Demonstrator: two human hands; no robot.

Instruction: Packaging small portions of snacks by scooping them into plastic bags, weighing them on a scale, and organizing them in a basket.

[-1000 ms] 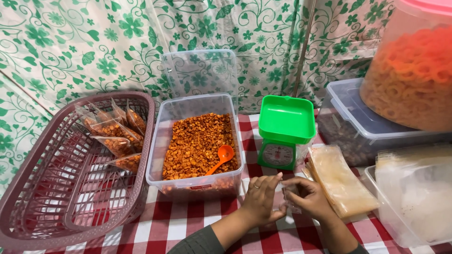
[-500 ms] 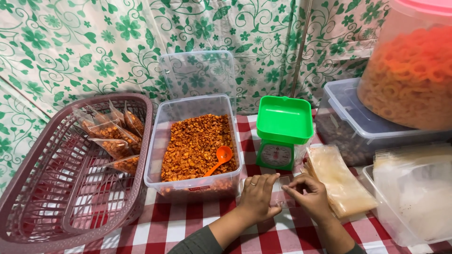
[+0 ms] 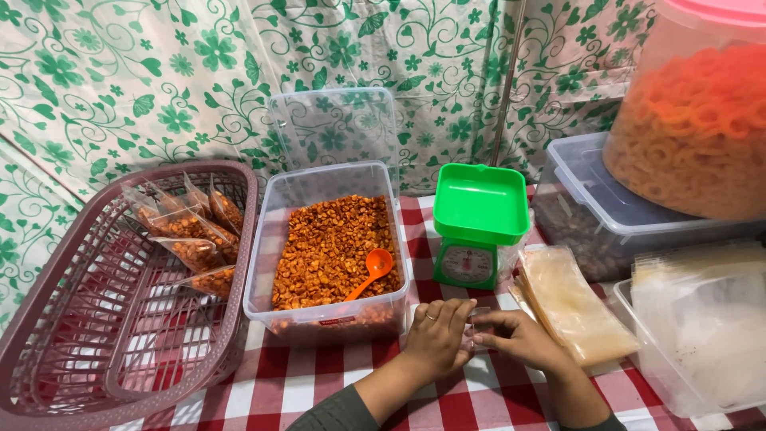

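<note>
A small clear plastic bag (image 3: 479, 329) is held between the left hand (image 3: 437, 335) and the right hand (image 3: 517, 338), both pinched on its edges, low over the red-checked counter (image 3: 319, 383) just in front of the green kitchen scale (image 3: 479, 223). To the left of the scale, a clear tub of orange-brown snack (image 3: 329, 251) is seen with an orange scoop (image 3: 370, 270) laid in it, and beyond that tub a mauve basket (image 3: 112, 319) with several filled packets (image 3: 191, 235). To the right of the scale, a stack of empty bags (image 3: 570, 303) is laid flat, close beside the right hand. Behind the stack, a lidded box (image 3: 606, 215) is topped by a jar of orange rings (image 3: 694, 120).
</note>
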